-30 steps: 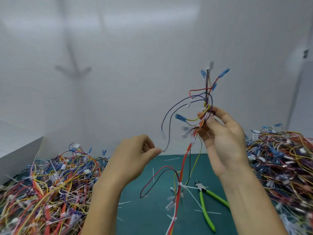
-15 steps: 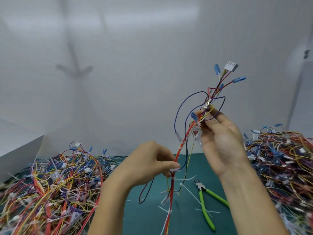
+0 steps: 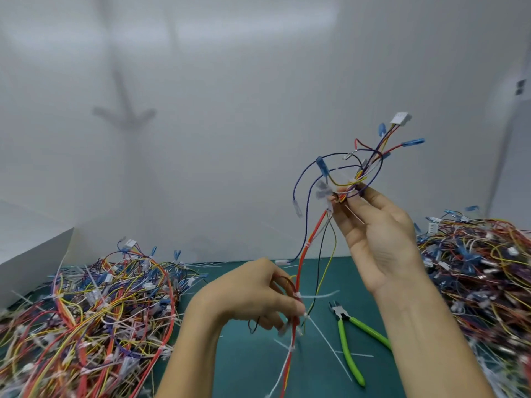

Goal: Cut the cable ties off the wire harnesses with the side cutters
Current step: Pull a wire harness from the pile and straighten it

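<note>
A wire harness (image 3: 311,242) of red, yellow, blue and black wires hangs in the air between both hands. My right hand (image 3: 376,234) pinches its upper end, where a white connector (image 3: 400,118) and blue terminals fan out. My left hand (image 3: 255,294) grips the red bundle lower down, at a white cable tie (image 3: 316,296). More white ties sit along the lower red wires. The side cutters (image 3: 349,344), with green handles, lie unheld on the green mat (image 3: 253,366) just right of the hanging wires.
A big tangle of harnesses (image 3: 86,317) covers the mat on the left, and another heap (image 3: 485,282) fills the right side. Cut white tie pieces lie scattered on the mat. A white box (image 3: 26,254) stands at the far left; white walls close the back.
My left hand went from apart to gripping the red bundle and slid down it. My right hand raised and turned the top end, so the white connector now shows.
</note>
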